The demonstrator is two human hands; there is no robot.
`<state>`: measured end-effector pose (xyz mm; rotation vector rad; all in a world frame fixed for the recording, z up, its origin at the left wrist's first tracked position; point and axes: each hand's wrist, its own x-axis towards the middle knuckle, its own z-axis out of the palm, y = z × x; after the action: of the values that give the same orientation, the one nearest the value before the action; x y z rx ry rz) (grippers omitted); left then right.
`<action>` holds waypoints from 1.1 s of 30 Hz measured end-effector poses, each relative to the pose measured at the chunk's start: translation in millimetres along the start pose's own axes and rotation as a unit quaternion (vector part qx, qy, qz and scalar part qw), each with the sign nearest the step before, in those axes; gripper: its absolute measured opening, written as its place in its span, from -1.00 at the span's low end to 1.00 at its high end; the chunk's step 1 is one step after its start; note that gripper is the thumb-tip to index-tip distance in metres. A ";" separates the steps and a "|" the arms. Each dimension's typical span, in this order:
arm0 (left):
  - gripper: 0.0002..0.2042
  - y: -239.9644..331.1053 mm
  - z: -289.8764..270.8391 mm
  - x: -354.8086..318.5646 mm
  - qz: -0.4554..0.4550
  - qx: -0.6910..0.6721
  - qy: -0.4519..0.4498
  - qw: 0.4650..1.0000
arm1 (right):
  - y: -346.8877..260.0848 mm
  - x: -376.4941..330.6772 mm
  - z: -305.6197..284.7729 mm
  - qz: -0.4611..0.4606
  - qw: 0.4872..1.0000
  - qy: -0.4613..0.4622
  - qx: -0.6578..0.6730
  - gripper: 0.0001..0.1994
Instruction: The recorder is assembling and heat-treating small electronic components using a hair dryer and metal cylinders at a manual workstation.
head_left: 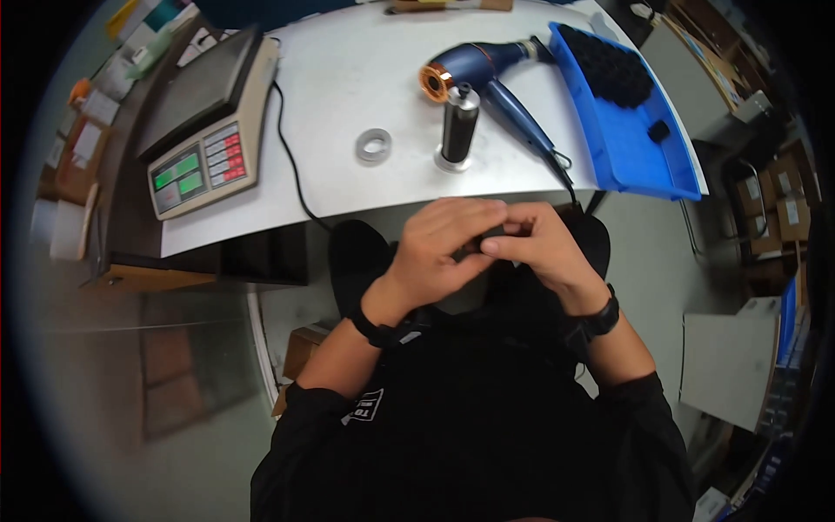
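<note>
**Black and blue lead, orange and red accents**

From where I stand: hair dryer (474, 63) navy, nozzle (444, 80) copper-orange. Tray (631, 165) bright blue, foam-like pieces (604, 65) in it black. Held piece (494, 232) dark. Cylinder (458, 130) black, silver ends. Ring (373, 157) greyish. Scale (248, 150) beige; plate (204, 83) dark, displays (178, 172) green, keys (224, 153) red and pale. Table (348, 87) white. Shirt (496, 418) black, white boxed print (367, 406). Wristbands (600, 323) black.

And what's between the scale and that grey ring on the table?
A black cord, lying on the white tabletop; the head view shows it.
</note>
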<state>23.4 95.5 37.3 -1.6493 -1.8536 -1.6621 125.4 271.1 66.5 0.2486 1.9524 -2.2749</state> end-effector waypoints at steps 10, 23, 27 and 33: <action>-0.54 -5.7 0.5 6.7 0.021 0.019 -0.011 1.000 | 3.2 2.5 -1.6 -0.017 0.999 -0.002 0.029 -0.74; -0.52 -0.4 -6.3 5.4 -0.072 -0.047 0.014 0.996 | -6.8 0.8 6.1 -0.028 0.996 0.026 0.077 -0.64; -0.51 -6.6 -10.3 0.3 -0.069 -0.059 -0.009 0.996 | -10.1 -3.0 -0.2 -0.022 0.999 0.021 0.043 -0.54; -0.51 -3.5 -8.3 -3.8 -0.082 -0.075 -0.005 0.994 | -13.4 -5.6 0.1 -0.022 0.999 0.015 0.021 -0.53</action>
<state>17.9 87.6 35.5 -1.5995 -1.9598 -1.9038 128.0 273.0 80.6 0.2486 1.9444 -2.3556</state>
